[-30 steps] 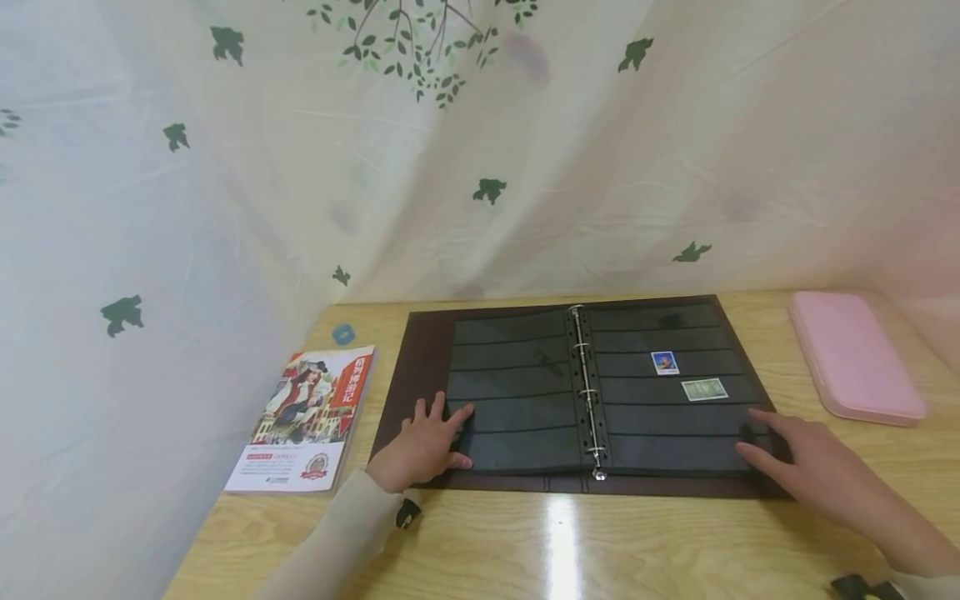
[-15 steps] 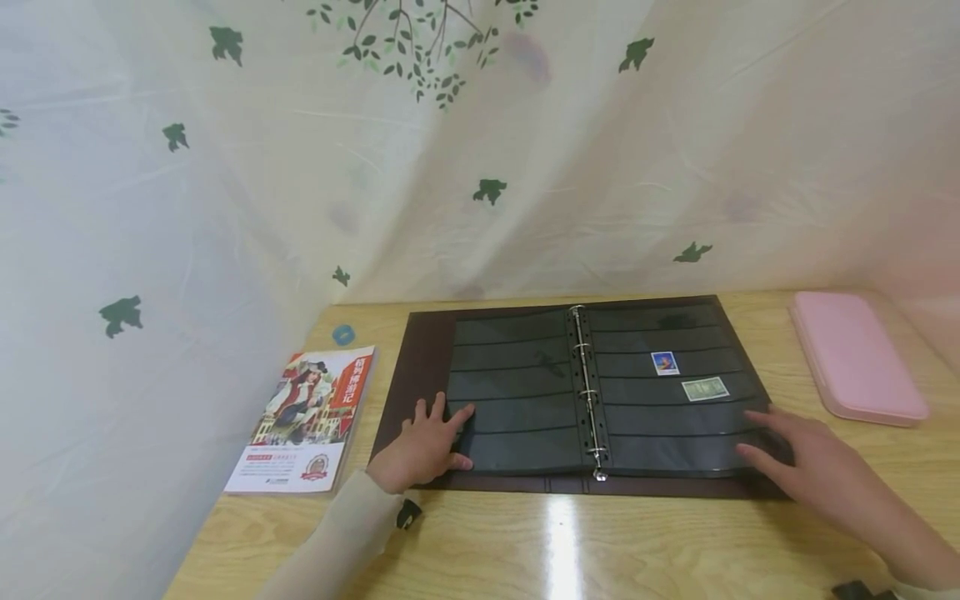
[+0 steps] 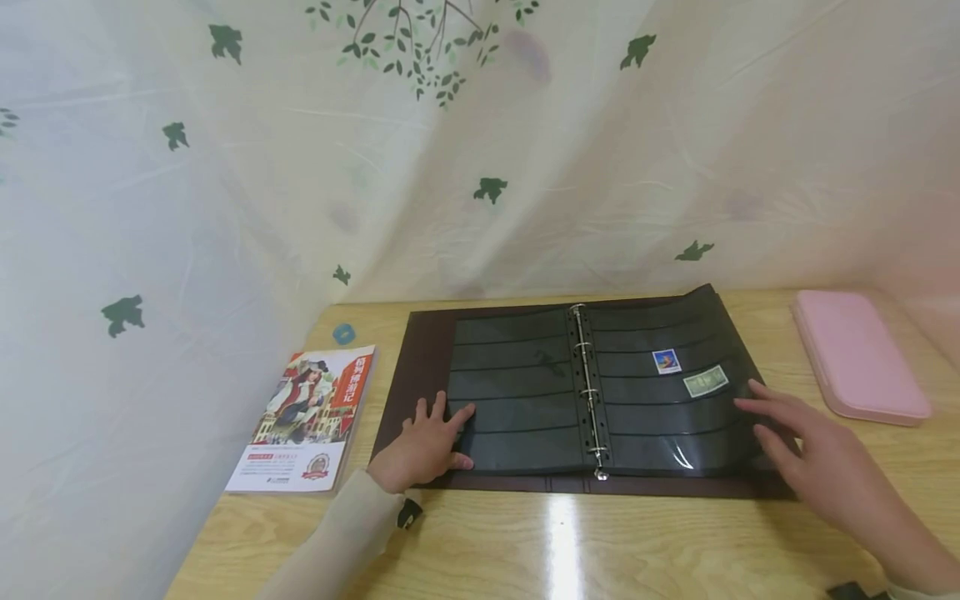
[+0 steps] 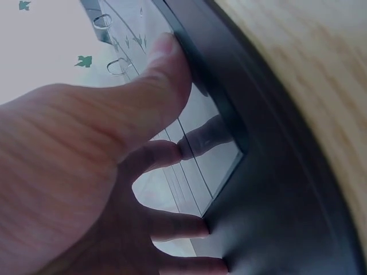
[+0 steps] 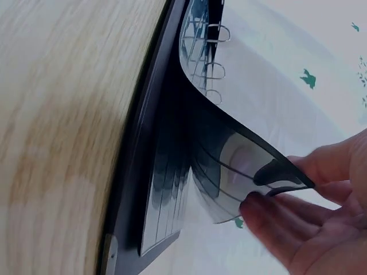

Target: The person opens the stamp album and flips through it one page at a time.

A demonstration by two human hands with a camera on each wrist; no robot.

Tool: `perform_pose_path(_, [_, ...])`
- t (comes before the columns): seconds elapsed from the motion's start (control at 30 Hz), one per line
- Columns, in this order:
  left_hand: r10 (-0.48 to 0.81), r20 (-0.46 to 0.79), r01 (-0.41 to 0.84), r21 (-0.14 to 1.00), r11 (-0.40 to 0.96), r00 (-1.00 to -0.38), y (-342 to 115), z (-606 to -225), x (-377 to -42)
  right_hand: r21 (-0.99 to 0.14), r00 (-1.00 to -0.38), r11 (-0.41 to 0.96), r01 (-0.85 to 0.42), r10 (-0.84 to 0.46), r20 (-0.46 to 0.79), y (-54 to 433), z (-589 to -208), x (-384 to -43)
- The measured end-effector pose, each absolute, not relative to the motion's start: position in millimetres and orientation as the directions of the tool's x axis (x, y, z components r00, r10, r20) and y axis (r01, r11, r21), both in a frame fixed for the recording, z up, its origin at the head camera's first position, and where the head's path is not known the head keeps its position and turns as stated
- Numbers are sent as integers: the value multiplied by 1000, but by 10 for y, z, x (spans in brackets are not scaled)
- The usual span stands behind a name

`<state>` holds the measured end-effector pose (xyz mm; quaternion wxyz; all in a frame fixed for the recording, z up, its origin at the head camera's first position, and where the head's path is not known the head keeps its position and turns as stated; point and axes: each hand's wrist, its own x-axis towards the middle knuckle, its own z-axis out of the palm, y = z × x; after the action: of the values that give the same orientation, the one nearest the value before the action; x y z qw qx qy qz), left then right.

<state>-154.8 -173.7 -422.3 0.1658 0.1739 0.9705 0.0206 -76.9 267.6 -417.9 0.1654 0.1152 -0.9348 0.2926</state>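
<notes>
A stamp album (image 3: 408, 375) with a dark brown cover lies spread on the table, its black pocket pages held by metal rings (image 3: 588, 392). My left hand (image 3: 423, 446) rests with spread fingers on the left page (image 3: 517, 414) and the cover beside it. With thumb and fingers my right hand (image 3: 813, 458) pinches the outer edge of the right page (image 5: 229, 166), which curves up off the sheet beneath, as the right wrist view shows. That page bears a blue stamp (image 3: 666, 361) and a green stamp (image 3: 706, 382) in its pockets.
To the left lies a book (image 3: 303, 417) with an illustrated cover, and a small blue object (image 3: 343, 334) sits behind it. A pink case (image 3: 858, 354) is at the right. Behind the wooden table (image 3: 480, 542) hangs a pale patterned curtain (image 3: 420, 208).
The right page's outer edge has risen and now bows upward, with the green stamp tilting along. My right hand has lifted slightly with it. My left hand has stayed put.
</notes>
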Motion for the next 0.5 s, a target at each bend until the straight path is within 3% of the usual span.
perform_pose_path(0.5, [351, -311, 337, 97, 936, -883, -1732, -4196, -1534, -555, -808, 648, -522, -168, 564, 2406, -3870, -729])
